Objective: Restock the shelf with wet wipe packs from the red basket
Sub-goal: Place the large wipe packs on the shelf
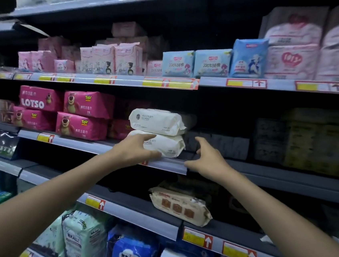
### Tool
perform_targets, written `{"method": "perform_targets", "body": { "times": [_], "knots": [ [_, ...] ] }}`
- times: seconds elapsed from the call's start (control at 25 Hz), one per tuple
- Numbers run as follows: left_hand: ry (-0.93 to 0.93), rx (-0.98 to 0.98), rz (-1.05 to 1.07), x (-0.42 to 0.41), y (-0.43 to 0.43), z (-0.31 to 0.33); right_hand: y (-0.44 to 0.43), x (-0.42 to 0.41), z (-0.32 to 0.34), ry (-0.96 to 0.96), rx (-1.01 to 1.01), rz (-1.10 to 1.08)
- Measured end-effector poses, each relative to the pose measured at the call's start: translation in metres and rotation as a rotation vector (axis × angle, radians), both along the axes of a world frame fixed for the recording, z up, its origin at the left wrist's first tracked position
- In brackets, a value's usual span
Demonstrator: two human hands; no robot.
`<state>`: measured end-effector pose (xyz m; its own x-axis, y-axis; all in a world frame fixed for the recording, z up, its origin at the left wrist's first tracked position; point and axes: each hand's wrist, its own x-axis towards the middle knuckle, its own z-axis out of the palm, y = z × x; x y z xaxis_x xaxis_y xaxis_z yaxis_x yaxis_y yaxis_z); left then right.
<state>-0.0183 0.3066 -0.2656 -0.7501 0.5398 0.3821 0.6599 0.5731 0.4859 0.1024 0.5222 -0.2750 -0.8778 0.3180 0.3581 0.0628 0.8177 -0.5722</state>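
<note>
Two white wet wipe packs sit stacked on the middle shelf [75,142], long sides facing out, flush with the front rail. The upper pack [156,121] rests squarely on the lower pack [167,147].

Left hand [135,148]: grips the lower pack's front-left end, forefinger laid over the top, thumb under the front edge. Likely purpose: squaring the stack and sliding it into line without toppling the upper pack.

Right hand [207,158]: spread and holding nothing, fingers loosely curved, just beside the lower pack's right end. Contact with the pack cannot be confirmed. Judged to be a guard or stop for that end while the left hand adjusts.

Slot: the stack fills the gap between the pink Lotso packs [84,115] on the left and the dark packs [221,145] on the right, so like goods are grouped. A beige pack [179,204] lies alone on the shelf below.

Red basket: not in view, so remaining stock is unknown.

Risk: soft, slippery film. Pushing the lower pack alone may shear the upper pack off.
</note>
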Motion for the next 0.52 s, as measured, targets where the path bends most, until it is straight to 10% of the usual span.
{"method": "perform_targets", "body": {
  "times": [0.52],
  "knots": [
    [0.101, -0.364, -0.224, 0.118, 0.088, -0.078, 0.08, 0.154, -0.071, -0.317, 0.228, -0.179]
  ]
}}
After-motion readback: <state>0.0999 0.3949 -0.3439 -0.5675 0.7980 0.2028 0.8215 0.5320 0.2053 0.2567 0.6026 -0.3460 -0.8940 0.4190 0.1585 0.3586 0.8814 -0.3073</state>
